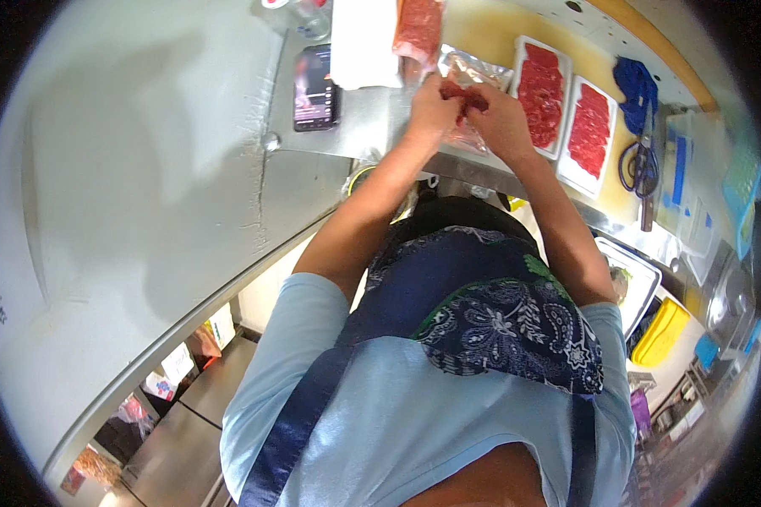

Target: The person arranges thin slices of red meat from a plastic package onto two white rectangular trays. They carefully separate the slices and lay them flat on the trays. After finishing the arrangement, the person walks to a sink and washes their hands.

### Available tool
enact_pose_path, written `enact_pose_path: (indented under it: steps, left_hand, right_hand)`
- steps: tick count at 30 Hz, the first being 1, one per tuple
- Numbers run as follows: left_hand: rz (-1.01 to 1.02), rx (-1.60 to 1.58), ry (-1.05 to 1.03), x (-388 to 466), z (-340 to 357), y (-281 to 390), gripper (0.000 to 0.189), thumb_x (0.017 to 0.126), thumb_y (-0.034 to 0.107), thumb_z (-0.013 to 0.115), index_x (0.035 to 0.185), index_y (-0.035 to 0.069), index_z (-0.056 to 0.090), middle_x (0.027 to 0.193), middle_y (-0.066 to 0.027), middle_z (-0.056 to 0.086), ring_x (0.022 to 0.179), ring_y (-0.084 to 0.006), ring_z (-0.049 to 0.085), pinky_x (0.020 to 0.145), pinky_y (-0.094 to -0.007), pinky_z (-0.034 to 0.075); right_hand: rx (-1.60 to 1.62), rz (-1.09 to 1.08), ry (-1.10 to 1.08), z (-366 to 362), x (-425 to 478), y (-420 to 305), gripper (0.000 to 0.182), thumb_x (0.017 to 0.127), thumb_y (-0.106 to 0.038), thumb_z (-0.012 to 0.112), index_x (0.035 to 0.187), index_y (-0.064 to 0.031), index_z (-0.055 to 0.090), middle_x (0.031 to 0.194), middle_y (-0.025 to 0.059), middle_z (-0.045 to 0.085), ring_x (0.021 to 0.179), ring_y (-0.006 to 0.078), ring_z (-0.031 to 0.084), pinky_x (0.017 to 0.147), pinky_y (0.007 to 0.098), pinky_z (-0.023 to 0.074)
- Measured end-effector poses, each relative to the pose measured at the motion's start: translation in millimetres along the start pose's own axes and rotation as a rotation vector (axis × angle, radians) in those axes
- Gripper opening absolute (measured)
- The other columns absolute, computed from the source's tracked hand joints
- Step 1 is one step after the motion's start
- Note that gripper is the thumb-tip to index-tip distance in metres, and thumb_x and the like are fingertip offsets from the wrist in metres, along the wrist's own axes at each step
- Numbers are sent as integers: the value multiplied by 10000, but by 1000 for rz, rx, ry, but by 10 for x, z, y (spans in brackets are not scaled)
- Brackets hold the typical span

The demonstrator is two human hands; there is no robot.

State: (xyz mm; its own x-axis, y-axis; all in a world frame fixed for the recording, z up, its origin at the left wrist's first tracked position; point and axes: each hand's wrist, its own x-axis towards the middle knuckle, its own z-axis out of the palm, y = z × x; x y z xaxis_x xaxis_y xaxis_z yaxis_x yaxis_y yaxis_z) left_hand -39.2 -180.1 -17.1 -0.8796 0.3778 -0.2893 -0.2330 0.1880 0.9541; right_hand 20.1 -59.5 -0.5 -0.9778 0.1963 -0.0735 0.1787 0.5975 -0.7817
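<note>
Between my hands hangs a piece of raw red meat (pixel 464 101), pinched by the fingers of both. My left hand (pixel 432 109) grips its left end, and my right hand (pixel 502 117) has the right end. Beneath them lies a clear plastic bag (pixel 472 68) on the counter, partly covered by the hands. Just right of my right hand is a white foam tray (pixel 567 73) filled with sliced raw meat (pixel 541 95). A second foam tray (pixel 602 95) of meat sits beside it. Beyond my left hand, a block of wrapped raw meat (pixel 418 28) lies next to a white box-like object (pixel 364 44).
A smartphone (pixel 314 89) with a lit screen rests on the metal counter (pixel 371 117) at left. Scissors (pixel 638 168), a brown-handled knife (pixel 647 212) and a blue cloth (pixel 636 82) lie right of the trays. Plastic containers (pixel 688 171) stand farther right. A pale wall-like panel (pixel 133 158) borders the left.
</note>
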Motion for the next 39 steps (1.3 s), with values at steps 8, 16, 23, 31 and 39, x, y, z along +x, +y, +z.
enact_pose_path:
  steps: [8,16,23,31,39]
  left_hand:
    - [-9,-182,-49,16,-25,-108,194,777,-53,494,949,-53,584,826,-121,625,710,-175,604,636,-301,498]
    - [-60,-146,-66,-37,-94,57,191,798,-63,461,918,-26,606,826,-79,634,697,-130,584,597,-262,473]
    - [8,-43,-59,61,-215,-64,190,803,-42,480,935,-35,616,848,-94,643,755,-117,580,662,-245,466]
    - [-186,-271,-154,8,-218,74,168,873,-5,479,1021,-4,559,896,-92,621,748,-179,600,628,-291,510]
    - [-127,-322,-100,8,-167,75,132,883,10,514,931,-37,627,809,-69,638,683,-120,575,603,-247,460]
  right_hand:
    - [183,42,46,-20,41,163,251,721,-31,544,951,4,635,861,151,665,808,254,648,750,342,502]
    - [313,-14,8,4,68,-3,262,706,-55,608,949,42,616,836,149,668,778,209,648,733,310,510]
    - [488,99,58,-1,78,43,162,692,-53,635,835,20,612,762,82,606,715,156,573,655,292,473]
    - [796,166,-12,102,110,268,144,788,24,588,928,-6,598,859,34,598,786,108,566,700,234,461]
    - [926,218,-80,51,149,145,174,790,-36,627,959,5,630,850,60,637,754,120,603,662,250,503]
